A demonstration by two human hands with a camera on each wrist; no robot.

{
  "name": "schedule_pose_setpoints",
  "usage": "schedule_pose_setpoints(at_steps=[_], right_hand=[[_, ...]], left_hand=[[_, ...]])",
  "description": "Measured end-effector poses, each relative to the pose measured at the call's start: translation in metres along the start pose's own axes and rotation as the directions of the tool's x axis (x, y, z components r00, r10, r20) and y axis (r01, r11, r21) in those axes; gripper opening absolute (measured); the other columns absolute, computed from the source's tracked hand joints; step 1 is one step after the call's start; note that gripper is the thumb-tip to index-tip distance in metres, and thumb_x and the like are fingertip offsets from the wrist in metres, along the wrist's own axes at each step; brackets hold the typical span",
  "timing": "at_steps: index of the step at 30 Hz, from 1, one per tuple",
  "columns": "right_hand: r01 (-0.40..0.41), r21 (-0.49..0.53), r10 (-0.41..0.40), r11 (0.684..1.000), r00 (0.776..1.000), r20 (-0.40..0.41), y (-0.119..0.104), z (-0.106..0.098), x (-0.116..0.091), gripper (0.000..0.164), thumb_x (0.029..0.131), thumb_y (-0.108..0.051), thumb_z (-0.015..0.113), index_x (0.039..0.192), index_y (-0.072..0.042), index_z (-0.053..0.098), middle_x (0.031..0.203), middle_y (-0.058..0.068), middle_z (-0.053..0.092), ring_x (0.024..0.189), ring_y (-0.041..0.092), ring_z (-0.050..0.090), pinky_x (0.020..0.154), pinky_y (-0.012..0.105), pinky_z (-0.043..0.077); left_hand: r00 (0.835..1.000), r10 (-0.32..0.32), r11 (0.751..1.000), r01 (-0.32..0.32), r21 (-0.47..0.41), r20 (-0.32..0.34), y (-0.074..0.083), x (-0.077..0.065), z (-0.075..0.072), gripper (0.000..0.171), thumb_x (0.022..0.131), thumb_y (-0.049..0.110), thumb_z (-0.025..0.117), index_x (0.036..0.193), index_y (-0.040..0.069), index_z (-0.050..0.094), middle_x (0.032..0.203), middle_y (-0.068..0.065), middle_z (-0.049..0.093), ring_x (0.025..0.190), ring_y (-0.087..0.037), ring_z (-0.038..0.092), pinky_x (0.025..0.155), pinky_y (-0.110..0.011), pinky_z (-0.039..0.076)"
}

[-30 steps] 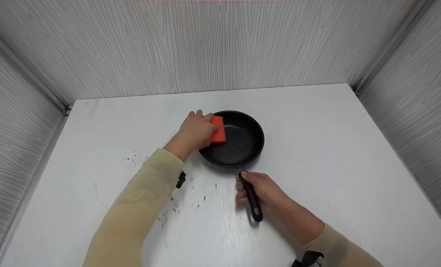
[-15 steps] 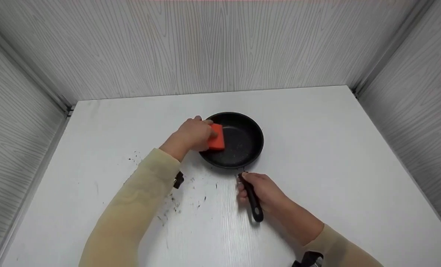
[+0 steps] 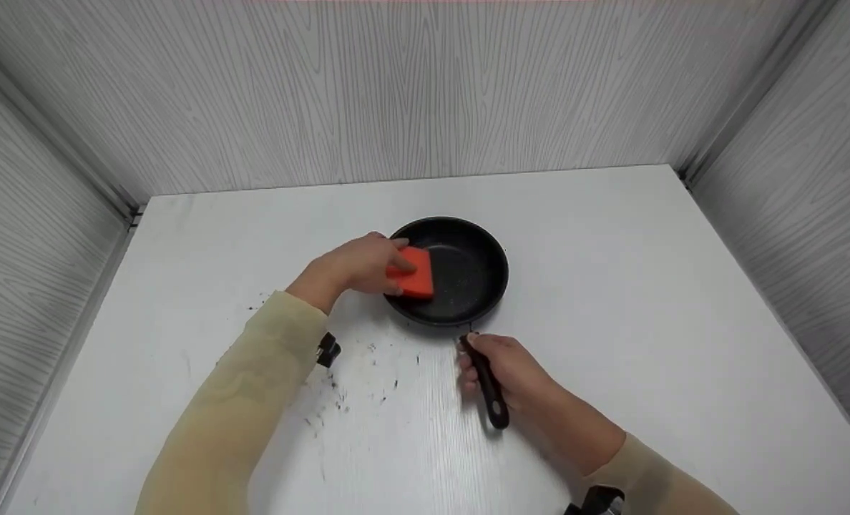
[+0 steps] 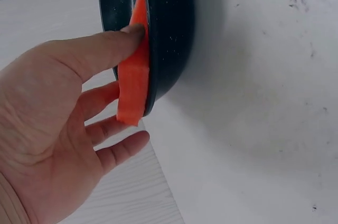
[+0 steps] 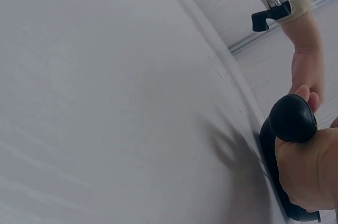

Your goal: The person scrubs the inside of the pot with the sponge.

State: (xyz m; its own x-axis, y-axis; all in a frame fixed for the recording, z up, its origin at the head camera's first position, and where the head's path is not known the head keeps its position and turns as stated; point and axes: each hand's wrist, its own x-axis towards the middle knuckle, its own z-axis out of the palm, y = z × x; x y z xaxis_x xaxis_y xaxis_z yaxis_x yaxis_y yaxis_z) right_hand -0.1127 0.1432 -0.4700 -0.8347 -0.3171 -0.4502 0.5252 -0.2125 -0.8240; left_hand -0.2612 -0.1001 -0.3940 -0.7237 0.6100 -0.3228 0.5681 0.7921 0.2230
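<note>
A black frying pan (image 3: 468, 272) sits on the white table, its handle (image 3: 491, 397) pointing toward the person. My right hand (image 3: 514, 368) grips that handle close to the pan, thumb on top. In the right wrist view the handle's rounded end (image 5: 293, 118) sticks out of the fist. At the pan's left side my left hand (image 3: 360, 265) pinches an orange-red sponge (image 3: 419, 275) against the inside. The left wrist view shows the thumb on one face of the sponge (image 4: 134, 84), which overlaps the pan's rim (image 4: 151, 49), with the other fingers behind it.
Dark crumbs (image 3: 339, 397) are scattered over the white table (image 3: 647, 322) in front of and left of the pan. Grey wood-grain panels (image 3: 411, 93) stand behind and at both sides. Both wrists carry black camera mounts (image 3: 328, 350).
My left hand has slid the sponge down along the pan's left inner side, toward the person. The right hand stays on the handle, and the pan has hardly moved.
</note>
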Motion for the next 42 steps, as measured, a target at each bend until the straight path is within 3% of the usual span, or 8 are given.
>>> schedule_pose_setpoints(at_steps=[7, 22, 28, 42], right_hand=[[0.004, -0.001, -0.004, 1.0, 1.0, -0.006, 0.0, 0.0, 0.0, 0.04, 0.103, -0.022, 0.045, 0.12, 0.014, 0.048, 0.081, 0.008, 0.056, 0.062, 0.013, 0.051, 0.056, 0.026, 0.048], [-0.002, 0.02, 0.003, 1.0, 1.0, -0.017, 0.0, 0.001, -0.001, 0.038, 0.103, -0.022, 0.046, 0.118, 0.013, 0.05, 0.08, 0.008, 0.056, 0.06, 0.013, 0.051, 0.055, 0.025, 0.048], [-0.01, 0.015, 0.011, 1.0, 0.999, -0.034, 0.0, 0.002, 0.0, 0.037, 0.103, -0.022, 0.047, 0.115, 0.012, 0.052, 0.08, 0.008, 0.056, 0.06, 0.012, 0.051, 0.055, 0.024, 0.048], [-0.023, 0.014, 0.024, 1.0, 0.998, -0.055, -0.001, 0.004, 0.0, 0.036, 0.103, -0.022, 0.047, 0.117, 0.011, 0.053, 0.08, 0.009, 0.057, 0.06, 0.013, 0.051, 0.054, 0.025, 0.048]], left_hand=[[0.999, 0.046, 0.997, -0.045, -0.057, 0.009, -0.004, -0.003, 0.001, 0.041, 0.09, 0.029, 0.066, 0.13, 0.02, 0.065, 0.154, -0.008, 0.035, 0.14, -0.033, 0.03, 0.11, -0.043, 0.031], [0.999, 0.022, 0.994, -0.017, -0.104, 0.04, 0.001, -0.005, 0.0, 0.041, 0.086, 0.033, 0.07, 0.125, 0.021, 0.068, 0.145, -0.005, 0.047, 0.134, -0.028, 0.04, 0.107, -0.041, 0.035], [0.999, 0.021, 0.988, -0.015, -0.154, 0.041, 0.004, -0.007, 0.0, 0.041, 0.081, 0.032, 0.072, 0.12, 0.022, 0.071, 0.128, 0.001, 0.061, 0.115, -0.02, 0.054, 0.096, -0.038, 0.044], [0.998, 0.023, 0.976, -0.008, -0.216, 0.065, 0.016, -0.011, 0.001, 0.042, 0.08, 0.039, 0.075, 0.119, 0.024, 0.072, 0.118, 0.004, 0.064, 0.094, -0.019, 0.053, 0.083, -0.034, 0.045]])
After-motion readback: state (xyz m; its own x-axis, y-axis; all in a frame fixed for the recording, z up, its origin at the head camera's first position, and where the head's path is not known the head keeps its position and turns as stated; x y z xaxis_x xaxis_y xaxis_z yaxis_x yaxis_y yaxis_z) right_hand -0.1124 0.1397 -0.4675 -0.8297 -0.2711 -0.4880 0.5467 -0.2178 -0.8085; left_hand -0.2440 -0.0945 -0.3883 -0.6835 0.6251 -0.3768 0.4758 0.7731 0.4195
